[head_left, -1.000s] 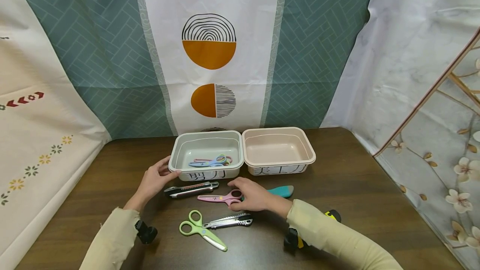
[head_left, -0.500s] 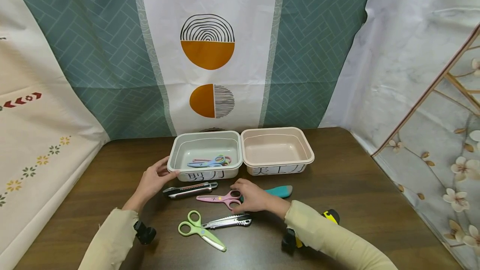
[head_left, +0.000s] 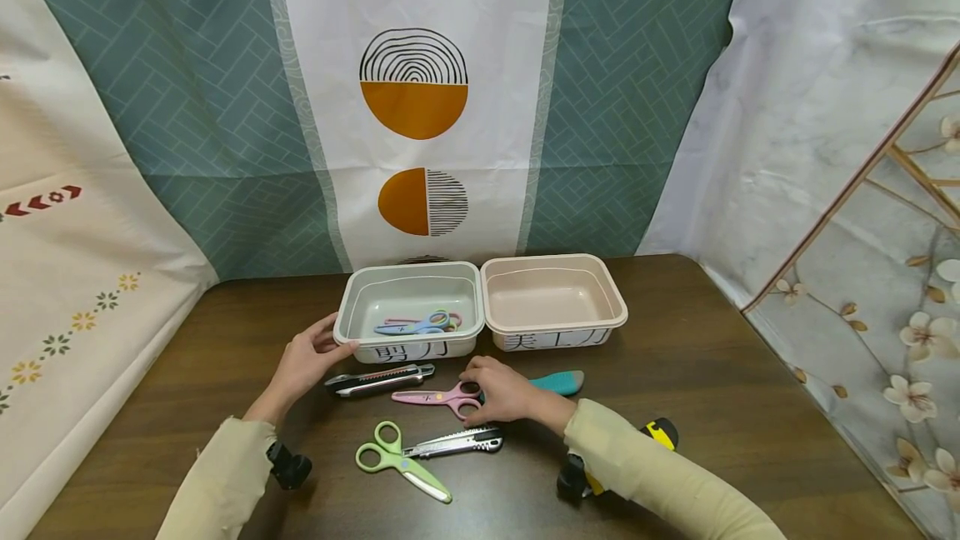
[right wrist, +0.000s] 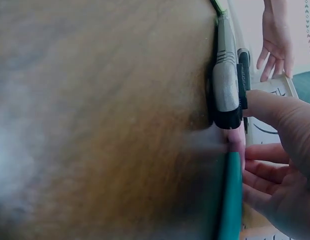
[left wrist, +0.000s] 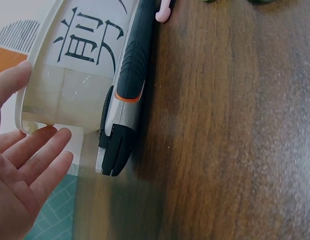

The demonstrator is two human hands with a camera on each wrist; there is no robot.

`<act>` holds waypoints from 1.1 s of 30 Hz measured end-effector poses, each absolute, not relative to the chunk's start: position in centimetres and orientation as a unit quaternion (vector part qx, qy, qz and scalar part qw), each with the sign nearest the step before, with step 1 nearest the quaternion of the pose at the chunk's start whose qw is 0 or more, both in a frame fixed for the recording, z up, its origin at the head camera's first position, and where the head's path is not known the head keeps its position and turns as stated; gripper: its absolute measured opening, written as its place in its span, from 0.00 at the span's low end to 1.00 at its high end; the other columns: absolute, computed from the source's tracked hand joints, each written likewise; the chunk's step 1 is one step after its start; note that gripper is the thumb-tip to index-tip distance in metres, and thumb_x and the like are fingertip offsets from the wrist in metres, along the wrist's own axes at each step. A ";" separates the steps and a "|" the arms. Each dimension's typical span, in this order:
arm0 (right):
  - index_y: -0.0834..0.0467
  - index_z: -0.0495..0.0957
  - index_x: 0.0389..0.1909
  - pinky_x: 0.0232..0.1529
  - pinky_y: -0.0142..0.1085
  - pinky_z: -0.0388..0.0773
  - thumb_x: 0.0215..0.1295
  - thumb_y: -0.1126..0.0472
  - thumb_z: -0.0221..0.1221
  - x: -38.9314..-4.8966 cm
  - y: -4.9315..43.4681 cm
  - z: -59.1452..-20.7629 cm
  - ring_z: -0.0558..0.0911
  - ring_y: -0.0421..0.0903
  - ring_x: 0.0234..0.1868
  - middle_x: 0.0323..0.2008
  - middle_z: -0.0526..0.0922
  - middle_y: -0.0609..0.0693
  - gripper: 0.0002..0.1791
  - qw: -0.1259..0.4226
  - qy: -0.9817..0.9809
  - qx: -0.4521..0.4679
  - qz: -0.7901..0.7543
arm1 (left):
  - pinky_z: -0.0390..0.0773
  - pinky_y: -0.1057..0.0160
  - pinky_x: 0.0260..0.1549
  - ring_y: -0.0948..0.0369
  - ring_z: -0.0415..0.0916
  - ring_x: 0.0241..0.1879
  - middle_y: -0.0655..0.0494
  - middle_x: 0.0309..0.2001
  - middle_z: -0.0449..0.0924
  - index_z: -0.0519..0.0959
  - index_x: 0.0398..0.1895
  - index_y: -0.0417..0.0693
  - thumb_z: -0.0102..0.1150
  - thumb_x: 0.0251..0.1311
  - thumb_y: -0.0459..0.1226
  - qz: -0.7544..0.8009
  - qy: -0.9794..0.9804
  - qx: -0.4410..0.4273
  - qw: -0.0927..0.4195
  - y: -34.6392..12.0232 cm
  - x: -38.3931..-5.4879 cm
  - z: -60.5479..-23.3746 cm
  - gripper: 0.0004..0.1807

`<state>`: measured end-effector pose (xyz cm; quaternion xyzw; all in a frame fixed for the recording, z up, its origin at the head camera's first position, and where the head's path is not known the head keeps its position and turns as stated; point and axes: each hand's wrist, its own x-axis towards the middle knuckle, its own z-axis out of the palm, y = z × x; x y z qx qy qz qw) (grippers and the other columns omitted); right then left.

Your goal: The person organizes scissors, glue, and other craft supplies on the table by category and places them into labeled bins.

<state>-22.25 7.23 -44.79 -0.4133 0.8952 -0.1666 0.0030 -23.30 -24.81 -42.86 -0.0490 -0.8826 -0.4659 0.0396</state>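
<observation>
My left hand [head_left: 300, 369] grips the left corner of the pale green plastic bin [head_left: 375, 302], thumb on the rim [left wrist: 26, 95] and fingers by the side wall. Blue scissors [head_left: 408, 328] lie in that bin with another, pinkish-handled item. My right hand [head_left: 502, 390] is low over the table, thumb and fingers apart around the handles of pink scissors [head_left: 420, 397]; firm contact is unclear. A teal-handled tool [head_left: 561, 382] runs partly beneath this hand. Close to the thumb is a silver utility knife [right wrist: 226, 82]. A black utility knife [head_left: 382, 380] lies in front of the green bin.
Green scissors [head_left: 395, 458] lie against the silver knife's left end. A beige-pink bin [head_left: 555, 329] touches the green one on its right. Behind the right sleeve a black-and-yellow object [head_left: 662, 432] is partly hidden. Fabric hangings stand behind the table.
My right hand has drawn back slightly rightward, showing more of the pink scissors' handle loops. The left hand still grips the bin. The view has shifted a little; the tools lie as before.
</observation>
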 end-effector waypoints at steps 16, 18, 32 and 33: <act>0.59 0.81 0.37 0.35 0.26 0.68 0.34 0.47 0.70 -22.9 6.7 -44.2 0.72 0.39 0.34 0.33 0.77 0.47 0.27 -0.007 0.890 -0.438 -0.125 | 0.76 0.52 0.42 0.46 0.75 0.47 0.36 0.52 0.73 0.60 0.64 0.37 0.62 0.53 0.45 -0.469 -0.881 -0.050 0.039 -24.8 -23.2 -42.8 0.39; 0.59 0.81 0.37 0.35 0.26 0.69 0.34 0.48 0.70 -22.9 6.6 -44.1 0.73 0.40 0.34 0.33 0.78 0.47 0.27 -0.007 0.891 -0.437 -0.123 | 0.76 0.52 0.42 0.46 0.75 0.47 0.36 0.52 0.73 0.60 0.64 0.37 0.62 0.54 0.45 -0.468 -0.882 -0.049 0.038 -24.8 -23.2 -42.7 0.38; 0.57 0.82 0.34 0.28 0.26 0.67 0.34 0.45 0.70 -22.9 6.6 -43.1 0.70 0.37 0.28 0.29 0.75 0.46 0.26 -0.001 0.896 -0.436 -0.082 | 0.76 0.52 0.42 0.46 0.75 0.48 0.35 0.53 0.73 0.59 0.64 0.36 0.61 0.54 0.46 -0.459 -0.886 -0.049 0.036 -24.7 -23.2 -42.5 0.39; 0.56 0.82 0.33 0.27 0.25 0.67 0.34 0.45 0.70 -23.0 6.6 -43.0 0.70 0.36 0.27 0.29 0.75 0.45 0.25 0.001 0.896 -0.437 -0.076 | 0.76 0.52 0.42 0.46 0.75 0.47 0.35 0.52 0.73 0.59 0.64 0.36 0.61 0.54 0.46 -0.459 -0.886 -0.050 0.036 -24.7 -23.2 -42.5 0.39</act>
